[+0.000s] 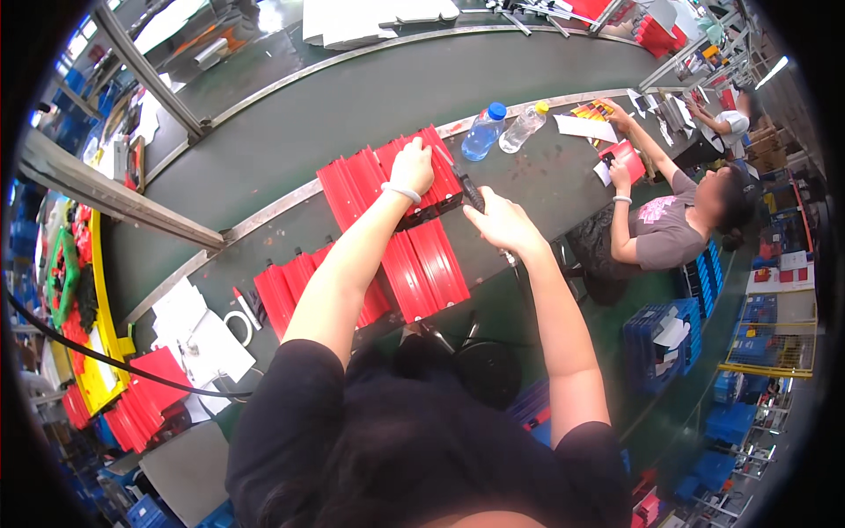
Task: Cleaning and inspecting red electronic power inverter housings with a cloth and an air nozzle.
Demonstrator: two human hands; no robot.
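My left hand (412, 167) presses down on a row of red ribbed plastic panels (370, 180) lying on the dark green workbench (528, 189). A white bracelet circles that wrist. My right hand (503, 222) is closed around a black-handled tool (469, 187) whose tip points at the panels by my left hand. More red panels (422, 268) lie nearer to me, under my forearms, and another red panel group (280, 299) sits to the left.
Two clear water bottles (502, 130) stand at the bench's far edge, beside a grey conveyor belt (352, 97). A seated co-worker (673, 220) handles red pieces to my right. White sheets (198, 334), stacked red parts (145, 400) and blue crates (664, 339) surround me.
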